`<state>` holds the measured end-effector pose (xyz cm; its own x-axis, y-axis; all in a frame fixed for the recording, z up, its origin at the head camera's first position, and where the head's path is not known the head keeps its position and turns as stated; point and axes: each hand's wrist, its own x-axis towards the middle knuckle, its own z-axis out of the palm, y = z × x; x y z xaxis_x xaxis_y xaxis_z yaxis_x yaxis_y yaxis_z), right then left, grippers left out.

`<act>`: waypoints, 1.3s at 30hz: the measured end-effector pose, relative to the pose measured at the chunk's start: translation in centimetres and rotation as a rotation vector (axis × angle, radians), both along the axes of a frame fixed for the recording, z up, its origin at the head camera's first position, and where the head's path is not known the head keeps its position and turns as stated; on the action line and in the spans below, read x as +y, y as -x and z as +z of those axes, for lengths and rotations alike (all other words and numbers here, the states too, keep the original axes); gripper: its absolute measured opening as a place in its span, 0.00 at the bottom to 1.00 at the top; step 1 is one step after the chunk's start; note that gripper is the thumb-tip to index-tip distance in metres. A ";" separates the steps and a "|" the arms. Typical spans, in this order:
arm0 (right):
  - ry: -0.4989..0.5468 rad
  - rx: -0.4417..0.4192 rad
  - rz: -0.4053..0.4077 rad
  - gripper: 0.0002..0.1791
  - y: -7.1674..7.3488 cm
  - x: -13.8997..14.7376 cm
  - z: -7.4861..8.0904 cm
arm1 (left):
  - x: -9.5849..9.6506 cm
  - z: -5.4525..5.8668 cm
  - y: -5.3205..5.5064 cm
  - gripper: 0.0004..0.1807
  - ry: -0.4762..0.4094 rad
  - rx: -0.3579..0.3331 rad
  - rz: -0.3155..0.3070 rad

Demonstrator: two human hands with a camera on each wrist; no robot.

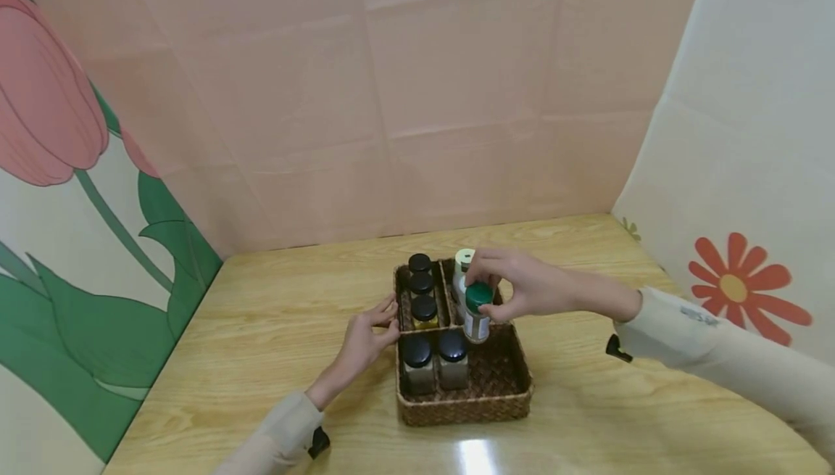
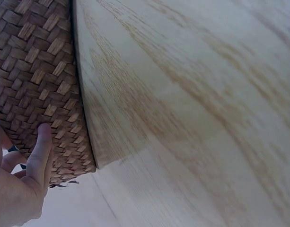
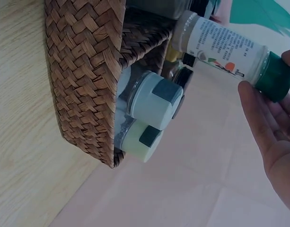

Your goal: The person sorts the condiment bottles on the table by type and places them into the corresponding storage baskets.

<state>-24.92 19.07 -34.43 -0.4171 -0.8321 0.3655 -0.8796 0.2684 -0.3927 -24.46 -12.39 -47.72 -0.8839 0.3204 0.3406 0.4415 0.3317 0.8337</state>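
My right hand [image 1: 522,283] holds a seasoning bottle [image 3: 225,47] by its green lid [image 1: 479,295], thumb and fingertips on either side. The bottle has a white printed label and is over the woven basket [image 1: 466,413], close to the divider between the front and back sections. At the basket's left side, my left hand [image 1: 365,341] touches the wall near the rim. In the left wrist view one straight finger [image 2: 39,158] lies against the weave. Two black-lidded jars [image 1: 417,362] stand in the front section, to the left.
Several black-lidded jars [image 1: 424,308] line the back-left compartment. The back-right one holds containers with pale lids, including a light green lid [image 3: 142,142] and a pale blue lid [image 3: 154,100]. The basket stands on a wood-grain table [image 1: 280,315], with a pink cloth backdrop [image 1: 391,98] behind.
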 end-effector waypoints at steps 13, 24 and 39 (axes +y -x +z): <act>-0.136 -0.082 0.000 0.15 -0.8 0.2 -1.4 | 0.0 -0.2 0.1 0.17 0.015 0.049 0.008; -0.248 -0.149 -0.011 0.15 -0.7 0.4 -4.1 | -0.1 -0.2 0.2 0.17 -0.008 0.027 0.000; -0.289 -0.271 -0.032 0.15 -0.9 0.3 -5.5 | -0.1 -0.3 0.3 0.18 0.029 0.048 0.011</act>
